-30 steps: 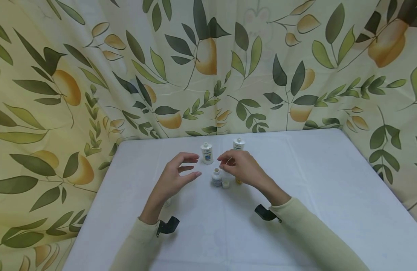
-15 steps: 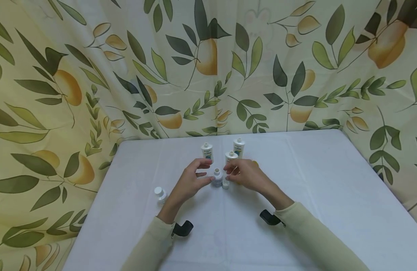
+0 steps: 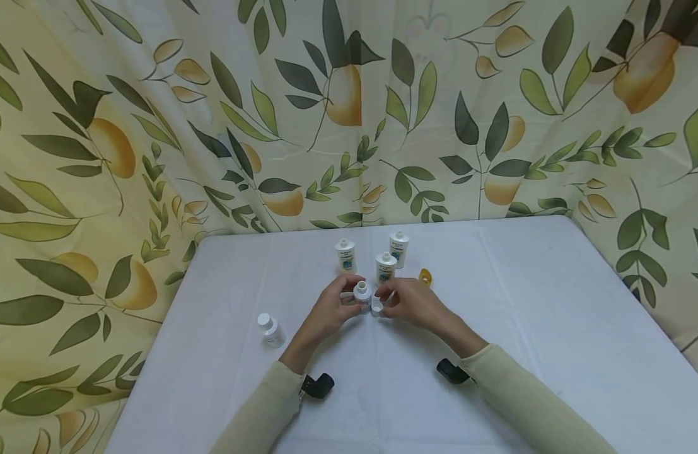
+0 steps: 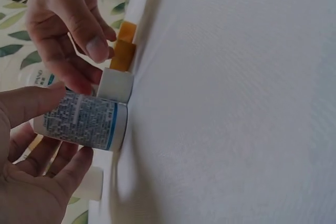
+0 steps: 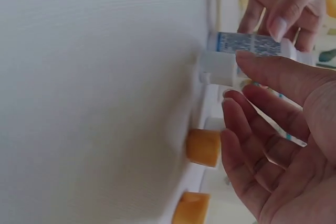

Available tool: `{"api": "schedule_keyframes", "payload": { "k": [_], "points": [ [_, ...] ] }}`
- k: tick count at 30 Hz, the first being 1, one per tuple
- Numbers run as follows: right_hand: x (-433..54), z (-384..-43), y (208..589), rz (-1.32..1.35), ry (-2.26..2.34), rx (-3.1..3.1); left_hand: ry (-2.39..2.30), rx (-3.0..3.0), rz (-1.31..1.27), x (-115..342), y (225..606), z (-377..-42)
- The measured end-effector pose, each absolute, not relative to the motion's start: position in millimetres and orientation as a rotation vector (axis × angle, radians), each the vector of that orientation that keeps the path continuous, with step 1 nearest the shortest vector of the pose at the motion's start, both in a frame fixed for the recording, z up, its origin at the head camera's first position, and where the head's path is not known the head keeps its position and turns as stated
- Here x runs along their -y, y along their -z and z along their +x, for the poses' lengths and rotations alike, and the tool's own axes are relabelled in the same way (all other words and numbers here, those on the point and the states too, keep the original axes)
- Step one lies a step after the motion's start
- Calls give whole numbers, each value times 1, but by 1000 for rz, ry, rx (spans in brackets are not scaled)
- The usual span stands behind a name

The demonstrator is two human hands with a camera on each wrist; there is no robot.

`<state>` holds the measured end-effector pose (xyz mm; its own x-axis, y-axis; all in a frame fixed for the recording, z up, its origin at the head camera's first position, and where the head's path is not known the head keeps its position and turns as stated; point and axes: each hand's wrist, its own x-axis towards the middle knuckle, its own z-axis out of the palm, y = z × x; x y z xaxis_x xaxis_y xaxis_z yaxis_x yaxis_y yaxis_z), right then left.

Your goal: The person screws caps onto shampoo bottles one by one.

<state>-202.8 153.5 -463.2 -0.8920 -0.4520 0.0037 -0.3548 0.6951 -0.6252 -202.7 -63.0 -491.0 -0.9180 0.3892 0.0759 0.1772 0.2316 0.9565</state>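
Observation:
A small white uncapped bottle point(image 3: 362, 296) stands upright near the table's middle; in the left wrist view, dense print and a blue band show on the bottle point(image 4: 79, 121). My left hand point(image 3: 333, 304) holds it from the left, thumb on one side and fingers on the other. Right beside the bottle sits a white screw cap point(image 3: 377, 309). My right hand point(image 3: 412, 301) is at this cap, fingers loosely bent. In the right wrist view the thumb tip overlaps the edge of the cap point(image 5: 218, 69), while the other fingers stand apart from it.
Behind the hands stand three white open-necked bottles, one left point(image 3: 345, 257), one middle point(image 3: 385, 268), one far right point(image 3: 399, 249). An orange cap point(image 3: 425, 277) lies right of them. A capped white bottle point(image 3: 271, 330) stands left. A patterned curtain point(image 3: 496, 145) hangs behind the table.
My left hand has moved right and now holds the small bottle. My right hand has come down and nearer to me, to the white cap, uncovering the middle bottle and the orange cap.

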Motion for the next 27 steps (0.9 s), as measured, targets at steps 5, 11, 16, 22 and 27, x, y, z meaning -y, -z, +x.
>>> {"api": "schedule_keyframes", "payload": {
  "k": [5, 11, 16, 22, 27],
  "points": [
    [-151, -204, 469, -667, 919, -2780, -1777, -2321, 511, 60, 495, -204],
    [-148, -205, 474, -730, 865, -2830, -1743, -2353, 450, 60, 497, -204],
    [-146, -205, 475, -738, 842, -2842, -1690, -2382, 447, 60, 500, -206],
    [-146, -205, 475, -688, 834, -2841, -1635, -2401, 439, 62, 499, -206],
    [-148, -204, 471, -673, 895, -2825, -1633, -2411, 450, 66, 497, -205]
  ]
}}
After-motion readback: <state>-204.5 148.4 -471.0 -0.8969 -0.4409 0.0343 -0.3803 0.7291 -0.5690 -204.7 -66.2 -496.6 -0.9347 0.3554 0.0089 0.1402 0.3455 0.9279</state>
